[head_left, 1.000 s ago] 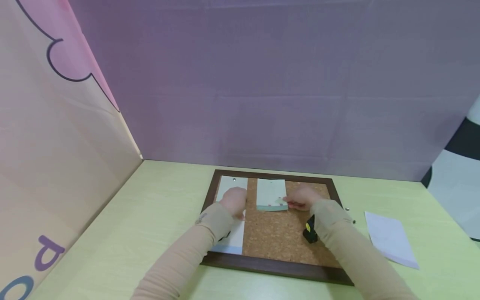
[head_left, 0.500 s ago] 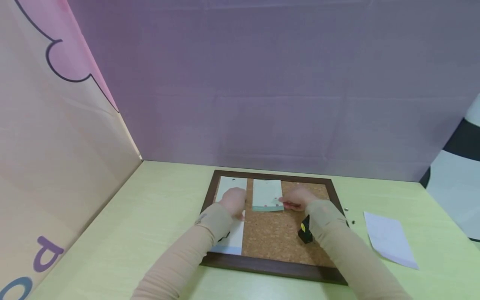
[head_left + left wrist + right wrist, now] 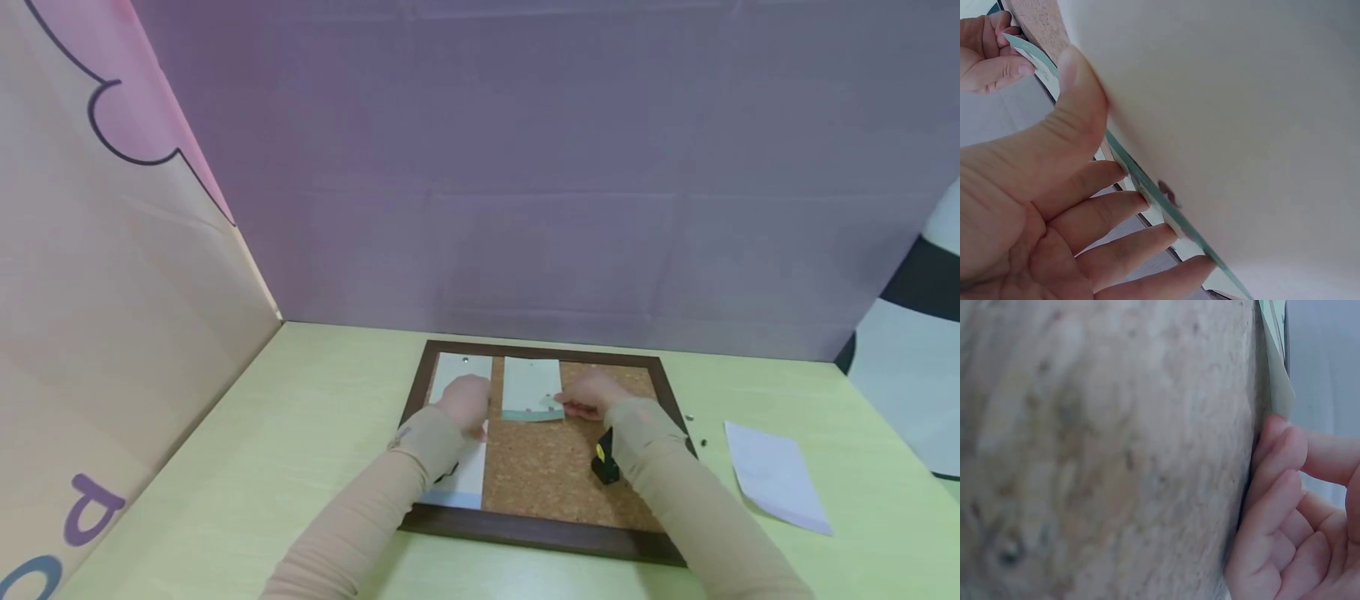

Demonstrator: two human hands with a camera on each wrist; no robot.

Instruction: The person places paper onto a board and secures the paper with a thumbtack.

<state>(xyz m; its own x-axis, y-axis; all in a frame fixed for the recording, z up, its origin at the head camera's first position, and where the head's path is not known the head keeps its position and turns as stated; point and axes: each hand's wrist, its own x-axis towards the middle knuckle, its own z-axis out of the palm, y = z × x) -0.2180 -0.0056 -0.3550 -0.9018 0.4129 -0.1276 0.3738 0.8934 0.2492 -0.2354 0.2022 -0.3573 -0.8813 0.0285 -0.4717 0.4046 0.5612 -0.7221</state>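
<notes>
My right hand (image 3: 592, 393) pinches the lower right edge of a pale sheet of notepaper (image 3: 531, 385) with a green bottom band. This sheet lies at the upper middle of a corkboard (image 3: 555, 475); its curled corner (image 3: 1282, 394) rises from the cork in the right wrist view. My left hand (image 3: 465, 400) rests over two sheets at the board's left side, an upper white sheet (image 3: 453, 367) and a lower sheet (image 3: 463, 479) with a blue band. In the left wrist view, thumb and extended fingers (image 3: 1116, 215) touch paper near a green edge.
A dark wooden frame (image 3: 540, 537) borders the corkboard. A thumbtack (image 3: 466, 360) sits at the top of the upper left sheet. Right of the frame lie two small tacks, one silver (image 3: 690, 417) and one dark (image 3: 703, 442), and a loose white sheet (image 3: 776, 475). A purple backdrop (image 3: 480, 208) stands behind.
My right hand has shifted left with the green-banded notepaper, bringing it closer to the left sheets; in the last half second it moved only slightly. My left hand stays in place.
</notes>
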